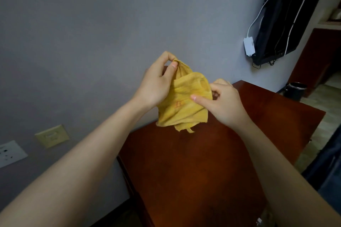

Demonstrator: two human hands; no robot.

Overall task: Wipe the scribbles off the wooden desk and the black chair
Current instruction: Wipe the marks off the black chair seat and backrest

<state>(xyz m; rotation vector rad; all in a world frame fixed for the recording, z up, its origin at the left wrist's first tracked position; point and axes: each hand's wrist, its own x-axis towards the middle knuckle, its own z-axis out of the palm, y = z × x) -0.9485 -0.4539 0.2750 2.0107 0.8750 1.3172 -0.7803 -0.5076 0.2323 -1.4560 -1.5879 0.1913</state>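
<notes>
Wooden desk (193, 167) lies right below me, long axis running away toward the wall. I hold the yellow cloth (184, 103) in the air above its far half, both hands equally near. Left hand (156, 86) pinches the top corner; right hand (224, 102) pinches the right edge. No scribbles visible. Black chair not identifiable. Farther back, a dark bag (287, 20) hangs on the wall.
</notes>
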